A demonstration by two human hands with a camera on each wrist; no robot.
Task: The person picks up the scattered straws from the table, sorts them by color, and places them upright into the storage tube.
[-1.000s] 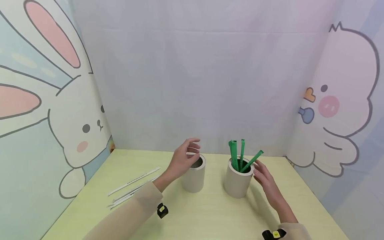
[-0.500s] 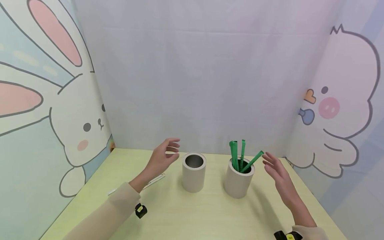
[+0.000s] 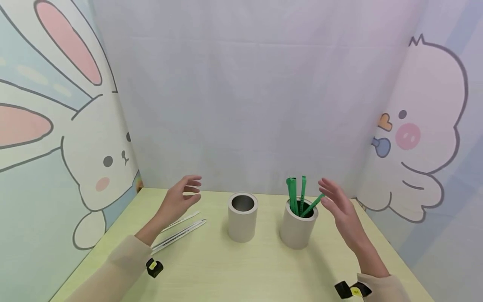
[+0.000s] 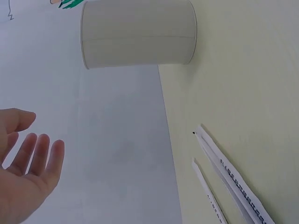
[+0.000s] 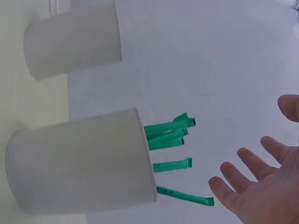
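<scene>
My left hand [image 3: 176,204] hovers over the table's left side, above the white paper-wrapped straws [image 3: 180,235], with relaxed fingers and nothing in it. To its right stands an upright white cylindrical cup [image 3: 242,226], whose visible interior holds nothing. A second white cup [image 3: 296,230] holds several green-wrapped straws [image 3: 292,196], their tops sticking out and one leaning right. Just right of that cup is my right hand [image 3: 342,212], fingers extended and holding nothing. In the right wrist view, a gap separates its fingertips from the green straws [image 5: 172,165].
The cups stand apart on a pale yellow tabletop [image 3: 241,277]. A grey-white cloth [image 3: 241,105] hangs behind it. Side panels carry a cartoon rabbit [image 3: 90,167] on the left and a cartoon chick [image 3: 430,126] on the right.
My left hand has moved left, from over the left cup to above the white straws. My right hand has come away from the right cup's rim. Both cups stay in place.
</scene>
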